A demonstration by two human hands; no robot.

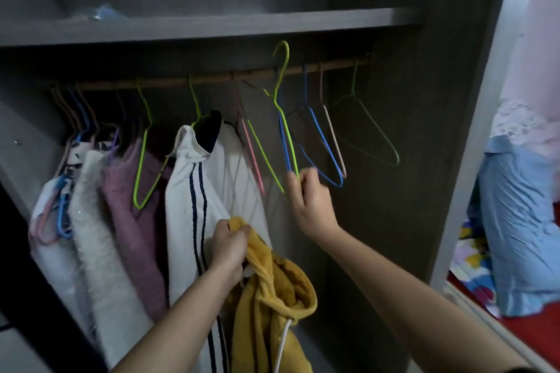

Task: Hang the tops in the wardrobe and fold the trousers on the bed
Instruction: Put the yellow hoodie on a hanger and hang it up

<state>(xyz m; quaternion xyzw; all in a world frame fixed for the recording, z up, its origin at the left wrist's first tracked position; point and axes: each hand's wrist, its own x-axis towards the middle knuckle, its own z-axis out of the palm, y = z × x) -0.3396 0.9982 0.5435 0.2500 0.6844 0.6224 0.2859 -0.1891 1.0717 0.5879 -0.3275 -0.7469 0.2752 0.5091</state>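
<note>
Above the right fingers (293, 188), a wooden rail (212, 79) carries wire hangers (323, 138) and tops (181, 191); the shelf (242, 28) overhead holds bluish plastic (104, 13).

tops (194, 191) on rail (212, 79) left | empty hangers (321, 142) right

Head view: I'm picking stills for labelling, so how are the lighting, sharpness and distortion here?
In the head view the wardrobe interior is dim, darkest under the shelf, while the bedding at the right edge is much brighter; the right hand and the green hanger it pinches look slightly smeared, the left hand gripping the yellow hoodie too; wide-angle distortion slants the shelf and rail.
</note>
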